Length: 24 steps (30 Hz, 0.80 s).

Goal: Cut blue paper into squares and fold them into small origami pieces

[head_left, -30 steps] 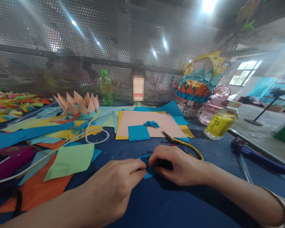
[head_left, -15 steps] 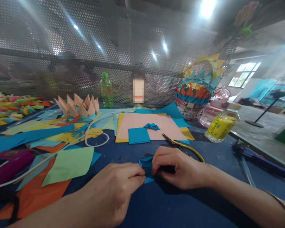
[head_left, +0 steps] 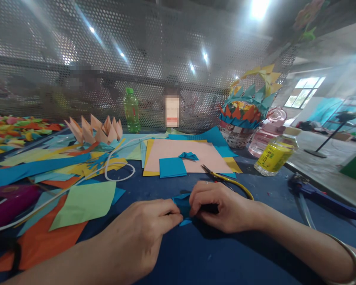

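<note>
A small folded blue paper (head_left: 182, 204) lies between my hands near the front middle of the dark blue table. My left hand (head_left: 148, 223) pinches its left edge between thumb and fingers. On its right side, the curled fingers of my right hand (head_left: 218, 206) grip the paper and hide part of it. Beyond them, a flat blue square (head_left: 172, 167) and a little folded blue piece (head_left: 188, 156) rest on a pink sheet (head_left: 157, 148). Scissors with yellow handles (head_left: 231, 181) lie just behind my right hand.
Coloured sheets, a green one (head_left: 84, 204) among them, and a white cord (head_left: 106, 168) cover the left. A green bottle (head_left: 131, 113) and peach paper points (head_left: 96, 130) stand behind. At right are a decorated basket (head_left: 237, 130), a yellow-labelled bottle (head_left: 274, 154) and a blue-handled tool (head_left: 329, 200).
The view has shifted slightly. Both hands keep hold of the blue paper in nearly the same place, with only a slight movement of my left fingers.
</note>
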### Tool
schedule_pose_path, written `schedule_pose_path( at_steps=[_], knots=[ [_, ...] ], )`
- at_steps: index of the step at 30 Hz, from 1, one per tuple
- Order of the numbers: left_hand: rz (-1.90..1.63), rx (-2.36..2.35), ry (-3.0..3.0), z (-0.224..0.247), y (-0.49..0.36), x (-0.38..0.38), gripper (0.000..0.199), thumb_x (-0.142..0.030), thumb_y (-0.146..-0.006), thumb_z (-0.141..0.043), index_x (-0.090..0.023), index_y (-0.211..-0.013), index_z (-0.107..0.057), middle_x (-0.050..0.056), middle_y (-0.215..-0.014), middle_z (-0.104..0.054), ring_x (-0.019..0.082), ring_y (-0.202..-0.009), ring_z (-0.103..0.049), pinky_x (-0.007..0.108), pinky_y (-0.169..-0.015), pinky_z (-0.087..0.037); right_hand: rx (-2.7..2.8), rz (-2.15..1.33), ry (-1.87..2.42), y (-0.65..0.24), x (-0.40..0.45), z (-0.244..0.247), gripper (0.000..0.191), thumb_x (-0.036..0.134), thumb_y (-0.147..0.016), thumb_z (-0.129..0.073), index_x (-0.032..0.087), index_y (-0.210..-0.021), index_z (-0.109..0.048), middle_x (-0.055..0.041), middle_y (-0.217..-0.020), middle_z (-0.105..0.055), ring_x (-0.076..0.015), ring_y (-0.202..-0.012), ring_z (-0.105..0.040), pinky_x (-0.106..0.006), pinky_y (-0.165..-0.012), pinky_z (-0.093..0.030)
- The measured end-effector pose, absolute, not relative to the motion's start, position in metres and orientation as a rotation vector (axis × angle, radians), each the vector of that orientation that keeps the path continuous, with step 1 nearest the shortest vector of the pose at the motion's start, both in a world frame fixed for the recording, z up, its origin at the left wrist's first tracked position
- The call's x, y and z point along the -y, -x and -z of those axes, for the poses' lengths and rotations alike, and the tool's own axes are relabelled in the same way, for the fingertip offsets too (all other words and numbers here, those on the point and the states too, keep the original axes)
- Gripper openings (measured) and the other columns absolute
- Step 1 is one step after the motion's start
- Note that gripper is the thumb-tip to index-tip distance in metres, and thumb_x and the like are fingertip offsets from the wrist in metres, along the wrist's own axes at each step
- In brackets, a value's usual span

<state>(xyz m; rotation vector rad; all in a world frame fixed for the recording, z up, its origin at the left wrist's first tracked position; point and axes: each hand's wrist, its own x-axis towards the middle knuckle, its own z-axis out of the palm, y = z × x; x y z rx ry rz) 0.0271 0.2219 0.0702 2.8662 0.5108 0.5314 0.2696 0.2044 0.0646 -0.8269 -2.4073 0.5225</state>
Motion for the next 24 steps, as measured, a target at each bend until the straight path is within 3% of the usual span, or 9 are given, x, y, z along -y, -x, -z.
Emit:
schedule_pose_path(
  at_steps=[13, 20, 24],
  knots=[
    [-0.551, -0.470, -3.003, -0.0718, -0.0276, -0.2211, 0.046, 0.000, -0.078, -0.033, -0.022, -0.103, -0.064, 0.003, -0.102, -0.068, 0.015, -0.082, -0.065, 0.023, -0.070, -0.052, 2.439, -0.483, 0.841, -0.2709, -0.2041, -0.0651, 0.025, -0.002, -0.074, -0.055, 0.018, -0.085, -0.066, -0.0045, -0.087, -0.065, -0.0149, -0.084, -0.060, -0.027, -0.078, -0.049],
    [-0.612, -0.461, -3.048, -0.0715, -0.0271, -0.2200, 0.049, -0.001, -0.077, -0.033, -0.022, -0.111, -0.061, 0.003, -0.103, -0.069, 0.015, -0.082, -0.066, 0.023, -0.067, -0.053, 2.436, -0.485, 0.893, -0.2681, -0.2042, -0.0670, 0.016, 0.005, -0.081, -0.057, 0.016, -0.088, -0.067, -0.0047, -0.084, -0.067, -0.0142, -0.083, -0.060, -0.026, -0.078, -0.049],
    [-0.549, -0.471, -3.026, -0.0731, -0.0264, -0.2183, 0.046, -0.001, -0.077, -0.033, -0.022, -0.103, -0.065, 0.003, -0.105, -0.069, 0.015, -0.082, -0.066, 0.022, -0.067, -0.052, 2.389, -0.501, 0.950, -0.2654, -0.2027, -0.0655, 0.017, 0.004, -0.079, -0.057, 0.016, -0.088, -0.067, -0.0031, -0.082, -0.067, -0.0126, -0.078, -0.060, -0.024, -0.074, -0.048]
  ],
)
